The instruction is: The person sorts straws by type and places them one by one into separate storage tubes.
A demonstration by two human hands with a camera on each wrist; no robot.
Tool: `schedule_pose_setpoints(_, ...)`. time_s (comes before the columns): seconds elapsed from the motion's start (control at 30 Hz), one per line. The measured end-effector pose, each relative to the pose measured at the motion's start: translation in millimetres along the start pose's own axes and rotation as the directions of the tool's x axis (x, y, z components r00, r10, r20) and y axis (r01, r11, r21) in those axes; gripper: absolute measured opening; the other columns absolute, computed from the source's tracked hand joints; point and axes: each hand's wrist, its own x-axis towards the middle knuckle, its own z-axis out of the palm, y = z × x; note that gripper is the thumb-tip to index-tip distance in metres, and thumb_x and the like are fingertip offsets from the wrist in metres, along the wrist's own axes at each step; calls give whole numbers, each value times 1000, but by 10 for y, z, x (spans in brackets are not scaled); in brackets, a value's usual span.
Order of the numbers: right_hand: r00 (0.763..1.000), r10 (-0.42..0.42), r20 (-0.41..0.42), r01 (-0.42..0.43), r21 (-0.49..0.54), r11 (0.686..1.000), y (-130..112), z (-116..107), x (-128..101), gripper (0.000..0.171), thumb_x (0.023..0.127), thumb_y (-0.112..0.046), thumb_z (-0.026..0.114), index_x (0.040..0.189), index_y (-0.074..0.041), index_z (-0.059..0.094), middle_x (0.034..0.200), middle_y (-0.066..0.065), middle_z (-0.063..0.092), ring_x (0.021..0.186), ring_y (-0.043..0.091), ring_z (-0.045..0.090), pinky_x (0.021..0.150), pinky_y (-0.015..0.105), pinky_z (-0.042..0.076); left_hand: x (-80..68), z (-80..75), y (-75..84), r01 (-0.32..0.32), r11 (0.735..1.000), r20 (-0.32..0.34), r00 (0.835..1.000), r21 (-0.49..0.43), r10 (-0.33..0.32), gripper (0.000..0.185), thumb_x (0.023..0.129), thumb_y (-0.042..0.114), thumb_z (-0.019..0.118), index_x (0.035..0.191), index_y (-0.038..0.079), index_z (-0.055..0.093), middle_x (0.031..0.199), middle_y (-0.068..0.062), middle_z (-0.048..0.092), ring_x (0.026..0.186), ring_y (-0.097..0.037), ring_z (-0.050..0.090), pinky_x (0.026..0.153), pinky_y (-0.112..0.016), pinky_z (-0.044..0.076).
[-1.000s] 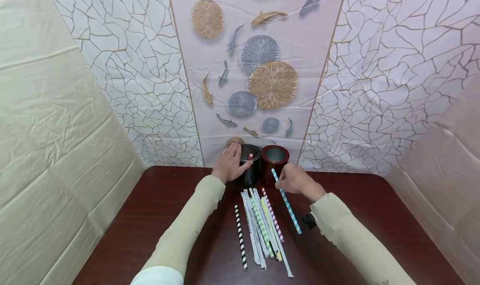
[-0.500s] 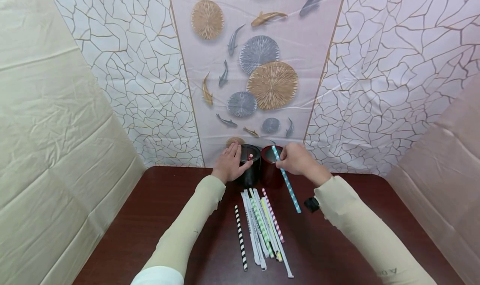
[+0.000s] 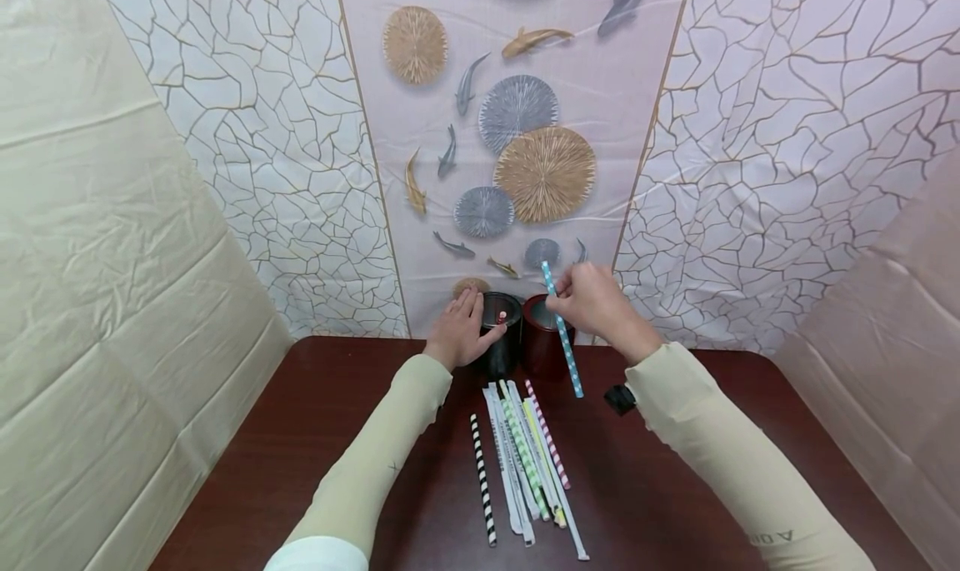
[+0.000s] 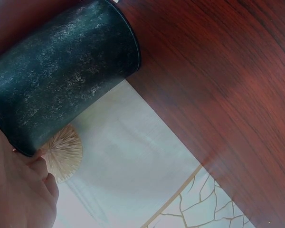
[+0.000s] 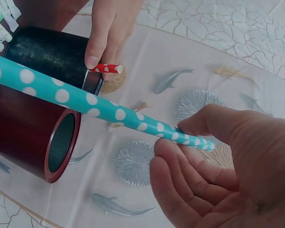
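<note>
A turquoise paper straw with white dots (image 3: 562, 338) is pinched near its upper end by my right hand (image 3: 596, 300), between thumb and fingertips (image 5: 164, 149). It slants across the front of the dark red canister (image 3: 536, 346), its lower end hanging in front of it. The canister's mouth (image 5: 64, 142) shows in the right wrist view. My left hand (image 3: 459, 325) rests on the rim of the black canister (image 3: 501, 354), fingers extended along the far side and thumb across the front. A red straw with white dots (image 5: 106, 69) pokes up inside the black canister.
In front of the canisters lies a bundle of straws, several in white paper wrappers (image 3: 506, 463), with green-striped (image 3: 525, 454) and pink-striped (image 3: 547, 433) ones. A black-striped straw (image 3: 482, 479) lies to their left. A patterned cloth wall (image 3: 540, 171) stands close behind.
My right hand has lifted the turquoise straw up and away from me, from low in front of the red canister to above its rim. The left hand has stayed on the black canister.
</note>
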Motion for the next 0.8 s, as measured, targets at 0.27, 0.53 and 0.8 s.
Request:
schedule_pose_setpoints(0.27, 997, -1, -82, 5, 53, 999, -54, 7, 36, 18, 91, -13, 70, 97, 2, 77, 92, 16, 81, 82, 27, 78, 78, 45, 65, 11, 1, 0, -4, 1000, 4, 1000, -10, 4, 92, 108, 71, 21, 170, 3, 13, 179, -15, 9, 168, -27, 9, 136, -40, 15)
schedule_pose_setpoints(0.53, 977, -39, -210, 57, 80, 995, -135, -44, 104, 19, 93, -14, 70, 100, 3, 75, 92, 17, 80, 84, 29, 78, 77, 45, 64, 15, 5, -1, 1, 1000, 5, 1000, 0, -1, 92, 108, 71, 20, 170, 3, 12, 179, -15, 9, 168, -27, 9, 137, -40, 15)
schedule_pose_setpoints(0.8, 946, -58, -319, 105, 133, 986, -245, -52, 170, 17, 95, -13, 71, 103, 2, 74, 93, 17, 81, 85, 28, 80, 77, 44, 66, -16, -16, 14, -5, 1000, -18, 1000, 15, 5, 92, 108, 72, 19, 169, 3, 16, 178, -16, 13, 167, -28, 13, 136, -40, 17)
